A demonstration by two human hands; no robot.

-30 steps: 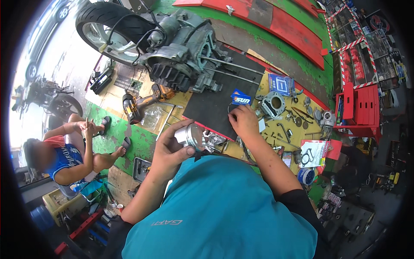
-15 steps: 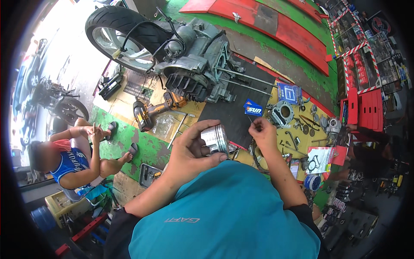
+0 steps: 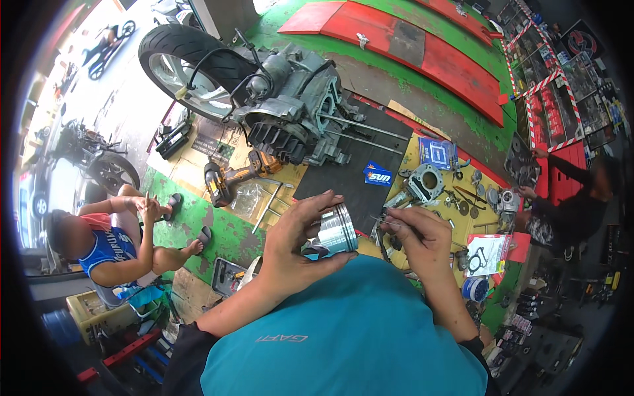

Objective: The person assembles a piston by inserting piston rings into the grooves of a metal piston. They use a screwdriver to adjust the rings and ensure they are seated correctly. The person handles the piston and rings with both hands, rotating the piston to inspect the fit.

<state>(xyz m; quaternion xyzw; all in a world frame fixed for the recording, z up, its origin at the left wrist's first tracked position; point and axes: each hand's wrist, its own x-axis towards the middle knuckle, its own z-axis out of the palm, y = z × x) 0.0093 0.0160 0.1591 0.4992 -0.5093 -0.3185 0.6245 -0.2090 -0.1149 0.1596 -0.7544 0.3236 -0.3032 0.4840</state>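
Floor painted green, patched bare. Cardboard sheets over it. Engine with rear wheel rests on cardboard and a black mat. Blue packet on the mat. Cordless drill just left of the mat. Cylinder, blue box and small parts on cardboard at the mat's right edge. Red ramps at the far side.
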